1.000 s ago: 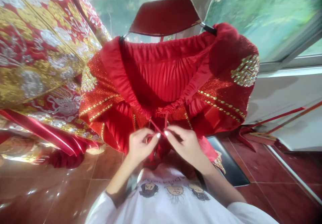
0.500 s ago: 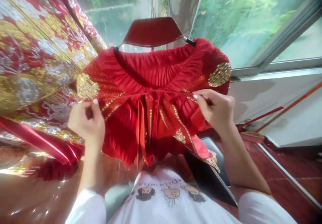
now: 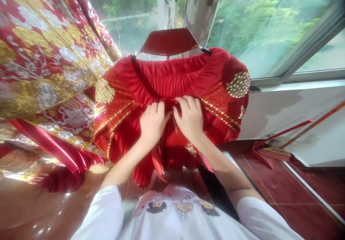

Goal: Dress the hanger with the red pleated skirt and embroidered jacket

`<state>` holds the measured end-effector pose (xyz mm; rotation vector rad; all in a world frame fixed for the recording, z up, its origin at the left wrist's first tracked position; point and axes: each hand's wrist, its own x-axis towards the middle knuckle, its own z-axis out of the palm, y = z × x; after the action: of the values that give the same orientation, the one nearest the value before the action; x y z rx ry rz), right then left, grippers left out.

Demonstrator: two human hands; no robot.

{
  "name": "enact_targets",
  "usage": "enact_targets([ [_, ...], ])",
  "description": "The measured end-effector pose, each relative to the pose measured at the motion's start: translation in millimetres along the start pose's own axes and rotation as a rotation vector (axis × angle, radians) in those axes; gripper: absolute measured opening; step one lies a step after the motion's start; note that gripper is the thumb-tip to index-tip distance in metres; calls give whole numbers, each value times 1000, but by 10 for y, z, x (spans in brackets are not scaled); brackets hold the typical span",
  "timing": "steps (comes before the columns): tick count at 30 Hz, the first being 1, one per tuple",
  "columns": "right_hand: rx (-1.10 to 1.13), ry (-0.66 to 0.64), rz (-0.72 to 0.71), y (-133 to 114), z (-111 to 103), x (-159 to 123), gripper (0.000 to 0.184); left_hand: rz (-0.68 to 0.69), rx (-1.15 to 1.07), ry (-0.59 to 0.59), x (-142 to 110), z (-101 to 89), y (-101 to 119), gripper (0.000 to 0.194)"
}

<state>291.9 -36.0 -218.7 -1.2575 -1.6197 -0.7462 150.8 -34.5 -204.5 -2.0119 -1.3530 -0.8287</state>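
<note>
A red pleated skirt (image 3: 215, 100) with gold beaded bands and a gold emblem hangs by its waistband from a red hanger (image 3: 169, 41) in front of me. My left hand (image 3: 153, 124) and my right hand (image 3: 190, 118) are side by side at the middle of the front waistband. Both have their fingers curled into the gathered red cloth and grip it. Whatever cord lies under the fingers is hidden.
A large red garment (image 3: 45, 71) embroidered in gold and silver hangs at the left, its hem pooling on the red tiled floor (image 3: 296, 204). A window (image 3: 258, 24) and white sill (image 3: 291, 103) stand behind. Red ribbons (image 3: 302, 125) trail at the right. A dark flat object (image 3: 218, 189) lies below the skirt.
My hands were spread wide apart along the waistband half a second ago; they have come together at its centre. A second ago they pinched a thin red cord lower down.
</note>
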Motion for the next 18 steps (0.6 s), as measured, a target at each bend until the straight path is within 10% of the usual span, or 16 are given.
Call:
enact_targets([
  [9,365,-86,226,18,-73,51,17,-145,-275,-85,30,158,40,19],
  [13,766,-85,532,-44,-103,123,9,-186,-699,44,11,144,42,13],
  [18,1018,-116,719,-99,-268,312,7,-379,-1423,-153,84,-119,-39,4],
])
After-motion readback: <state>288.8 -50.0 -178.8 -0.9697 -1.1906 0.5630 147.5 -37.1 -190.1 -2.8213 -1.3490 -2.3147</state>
